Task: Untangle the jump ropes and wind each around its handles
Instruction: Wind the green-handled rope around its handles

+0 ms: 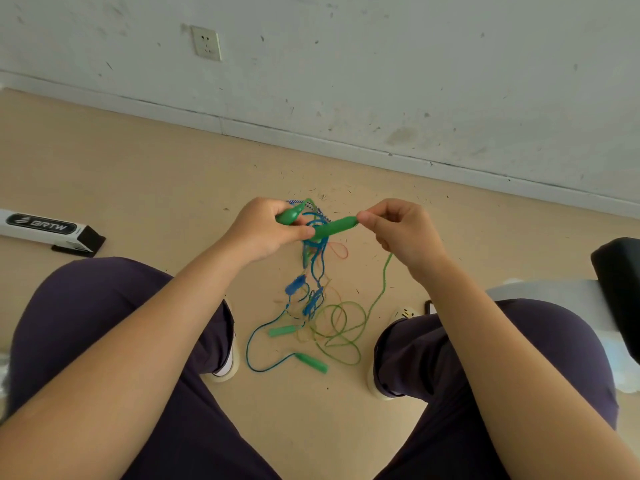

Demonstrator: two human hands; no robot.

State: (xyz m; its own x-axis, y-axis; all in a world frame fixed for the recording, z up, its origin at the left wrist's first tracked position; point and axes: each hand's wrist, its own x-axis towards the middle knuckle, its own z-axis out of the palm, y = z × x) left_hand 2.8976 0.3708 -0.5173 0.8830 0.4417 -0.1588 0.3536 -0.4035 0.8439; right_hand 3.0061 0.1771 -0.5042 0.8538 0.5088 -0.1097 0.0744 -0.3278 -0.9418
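Your left hand (pixel 263 230) grips one green handle (pixel 291 216), fingers curled round it, and your thumb reaches across to the near end of a second green handle (pixel 336 227), whose far end your right hand (pixel 405 233) pinches between thumb and fingertips. Between and just below your hands the blue rope (pixel 317 244) loops around that second handle, and that is where trouble can start: if you pull the hands apart now, the blue loops will likely cinch tight on the handle rather than slide off. The green rope (pixel 381 289) trails down from under your right hand to loose coils on the floor (pixel 138 174) below both hands, lying beside two more green handles (pixel 282 330) and a thin orange strand (pixel 341 251). Lifting higher could drag those coils through one another and knot them, or swing the loose handles into the tangle. Your right pinch is light, so a snag may tug the handle free and drop it into the heap. I cannot tell which rope belongs to which handle, so winding now risks trapping another rope inside the turns.
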